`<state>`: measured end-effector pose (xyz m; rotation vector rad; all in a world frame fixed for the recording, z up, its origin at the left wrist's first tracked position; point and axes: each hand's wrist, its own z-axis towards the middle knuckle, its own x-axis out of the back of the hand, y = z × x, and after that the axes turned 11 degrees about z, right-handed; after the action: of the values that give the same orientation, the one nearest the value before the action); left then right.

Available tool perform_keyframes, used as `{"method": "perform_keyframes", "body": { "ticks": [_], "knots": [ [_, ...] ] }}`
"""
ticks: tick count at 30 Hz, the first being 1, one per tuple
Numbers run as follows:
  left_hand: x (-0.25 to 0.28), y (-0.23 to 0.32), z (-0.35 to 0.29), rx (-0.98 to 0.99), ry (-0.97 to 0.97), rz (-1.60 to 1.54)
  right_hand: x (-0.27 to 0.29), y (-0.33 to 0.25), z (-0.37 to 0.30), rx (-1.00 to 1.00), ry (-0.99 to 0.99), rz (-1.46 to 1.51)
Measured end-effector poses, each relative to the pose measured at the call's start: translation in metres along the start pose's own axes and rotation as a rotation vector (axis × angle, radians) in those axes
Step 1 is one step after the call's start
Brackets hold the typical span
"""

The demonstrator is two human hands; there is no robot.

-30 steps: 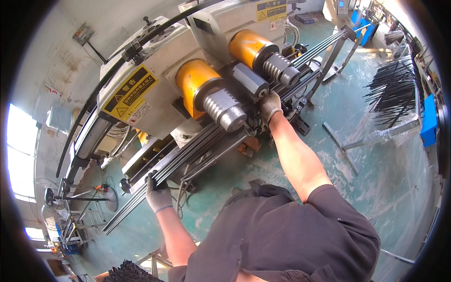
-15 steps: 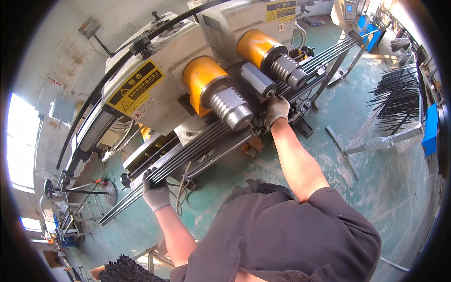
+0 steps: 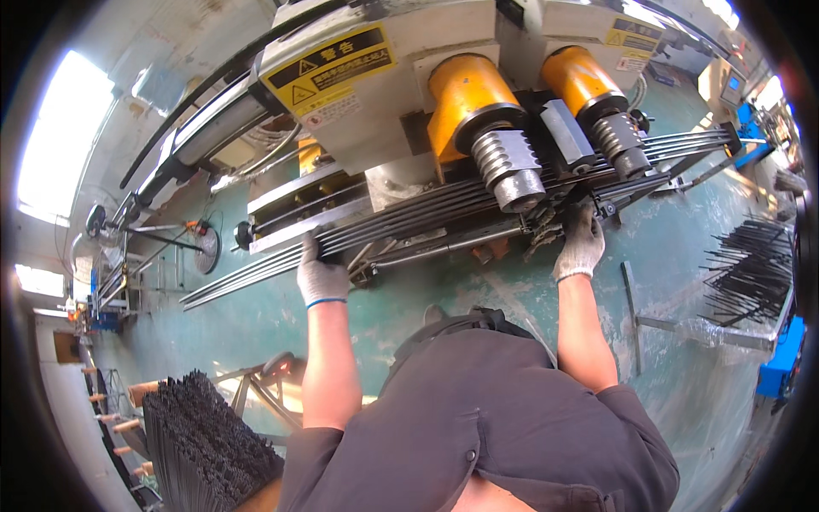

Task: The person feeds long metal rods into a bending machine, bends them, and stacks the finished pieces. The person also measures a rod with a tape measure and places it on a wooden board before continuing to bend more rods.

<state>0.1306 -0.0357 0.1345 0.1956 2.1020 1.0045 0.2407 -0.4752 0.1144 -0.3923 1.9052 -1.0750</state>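
Observation:
A bundle of several long, thin metal rods [image 3: 256,271] lies along the front of a machine, slanting from lower left to upper right. My left hand [image 3: 322,275], in a pale knitted glove with dark fingertips, is closed around the bundle near its left end. Gloved in the same way, my right hand [image 3: 582,247] is curled at the machine's front rail, just below a grey angular block [image 3: 566,136]. Its fingertips are hidden, and what they grip cannot be made out. Between my hands, a ribbed steel spindle [image 3: 508,166] on an orange cylinder [image 3: 467,94] overhangs the rods.
A second orange cylinder [image 3: 582,78] with a ribbed spindle stands farther right. Upright dark rods are bunched in a stack [image 3: 209,435] at lower left. More dark rods [image 3: 751,269] lie on a rack at right, beside a blue box [image 3: 781,358]. A metal bar [image 3: 631,316] crosses the floor.
The view has shifted, putting the machine farther right and the stacked rods more fully in sight. My right hand has drawn slightly back from the grey block's end. My left hand stays on the rods.

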Motion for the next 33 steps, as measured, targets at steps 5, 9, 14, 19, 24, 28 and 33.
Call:
{"method": "perform_keyframes", "body": {
  "ticks": [5, 9, 14, 19, 24, 28, 33],
  "knots": [
    [-0.002, -0.028, 0.002, 0.145, -0.229, -0.043, 0.019, 0.013, -0.013, -0.099, -0.056, -0.069],
    [-0.028, -0.01, -0.041, 0.227, -0.216, -0.001, 0.036, 0.025, -0.023, -0.158, -0.1, -0.229],
    [0.032, 0.007, -0.025, 0.149, -0.283, -0.097, 0.088, 0.054, -0.026, -0.137, -0.246, -0.485],
    [0.084, 0.086, -0.025, -0.036, -0.058, -0.179, 0.147, 0.075, -0.031, -0.328, -0.188, -0.536],
    [0.176, 0.17, 0.008, -0.202, 0.14, -0.087, 0.182, 0.103, -0.046, -0.316, -0.086, -0.708],
    [0.242, 0.244, 0.049, -0.214, 0.338, -0.227, 0.24, 0.146, -0.051, -0.351, -0.014, -0.717],
    [0.32, 0.316, 0.093, -0.256, 0.268, -0.156, 0.256, 0.179, -0.121, -0.327, -0.072, -0.911]
  ]
}}
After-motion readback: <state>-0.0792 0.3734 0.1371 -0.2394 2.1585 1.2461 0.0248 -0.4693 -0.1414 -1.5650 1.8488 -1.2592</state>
